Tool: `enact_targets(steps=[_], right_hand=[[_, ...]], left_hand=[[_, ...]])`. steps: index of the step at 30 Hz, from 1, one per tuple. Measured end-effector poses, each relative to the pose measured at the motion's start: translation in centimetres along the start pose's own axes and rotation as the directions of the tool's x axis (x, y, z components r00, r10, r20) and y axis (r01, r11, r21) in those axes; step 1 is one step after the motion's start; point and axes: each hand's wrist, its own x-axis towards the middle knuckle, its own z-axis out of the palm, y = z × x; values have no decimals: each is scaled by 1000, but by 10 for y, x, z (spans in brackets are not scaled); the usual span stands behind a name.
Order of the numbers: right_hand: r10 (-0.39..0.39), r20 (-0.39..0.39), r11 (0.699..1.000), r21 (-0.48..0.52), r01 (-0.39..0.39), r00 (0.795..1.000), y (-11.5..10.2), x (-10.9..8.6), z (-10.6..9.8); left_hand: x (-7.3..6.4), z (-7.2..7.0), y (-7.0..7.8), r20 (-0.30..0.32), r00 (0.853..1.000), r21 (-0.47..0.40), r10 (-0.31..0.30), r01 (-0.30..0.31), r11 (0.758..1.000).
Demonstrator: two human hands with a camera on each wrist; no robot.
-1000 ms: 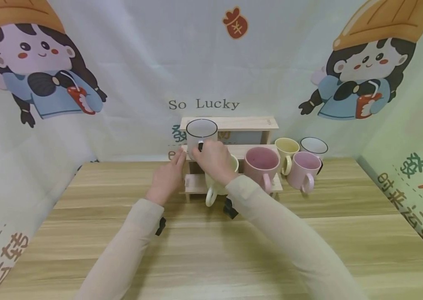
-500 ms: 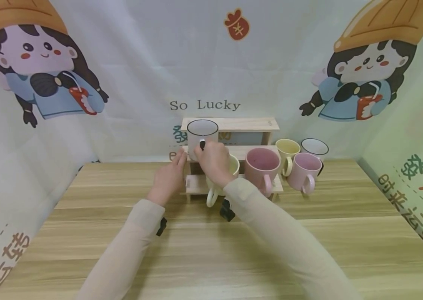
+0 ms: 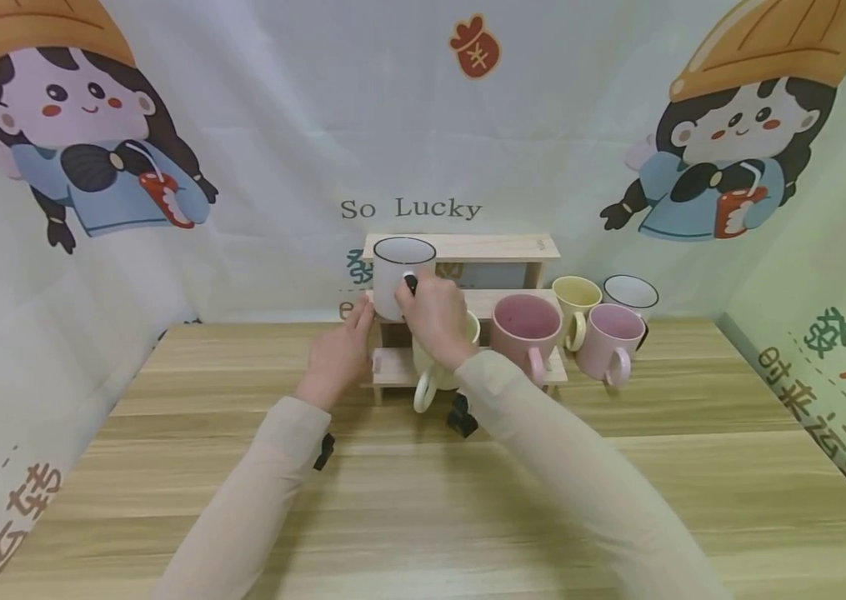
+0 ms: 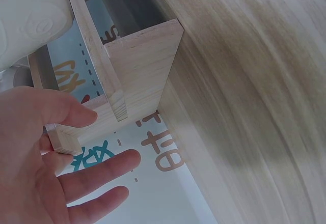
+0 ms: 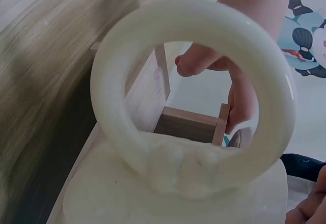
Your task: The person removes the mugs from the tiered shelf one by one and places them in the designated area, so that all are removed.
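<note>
My right hand (image 3: 433, 315) grips the black-edged handle of a white mug (image 3: 392, 287) with a dark rim. The mug stands upright at the left end of the middle tier of a wooden step shelf (image 3: 468, 246). My left hand (image 3: 338, 354) touches that tier's left end, its fingers mostly straight; the left wrist view shows the wooden end (image 4: 66, 140) beside the thumb (image 4: 76, 113). Below my right hand, partly hidden by it, a cream mug (image 3: 430, 375) sits on the lowest tier. Its ring handle (image 5: 193, 18) fills the right wrist view, with right-hand fingers (image 5: 308, 211) at the corner.
A large pink mug (image 3: 523, 325) stands on the lowest tier at right. Beside the shelf on the table (image 3: 392, 517) are a yellow mug (image 3: 576, 296), a lilac mug (image 3: 606, 342) and another white dark-rimmed mug (image 3: 631, 292). A printed cloth (image 3: 280, 167) hangs close behind.
The white mug's handle has turned slightly to the right, and my right hand has shifted a little right with it. My left hand keeps its place at the shelf end.
</note>
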Motion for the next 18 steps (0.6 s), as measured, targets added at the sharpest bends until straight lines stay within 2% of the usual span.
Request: enact_targets(steps=[7, 13, 18], right_hand=[[-52, -54, 998, 29, 53, 997, 1, 1, -3], [-129, -163, 991, 20, 134, 978, 4, 3, -6], [-144, -187, 988, 30, 152, 972, 7, 4, -12]], left_hand=[[0, 0, 0, 7, 1000, -1, -5, 5, 1000], [0, 0, 0, -7, 1000, -9, -1, 1, 1000], [-1, -1, 0, 3, 1000, -13, -3, 3, 1000]])
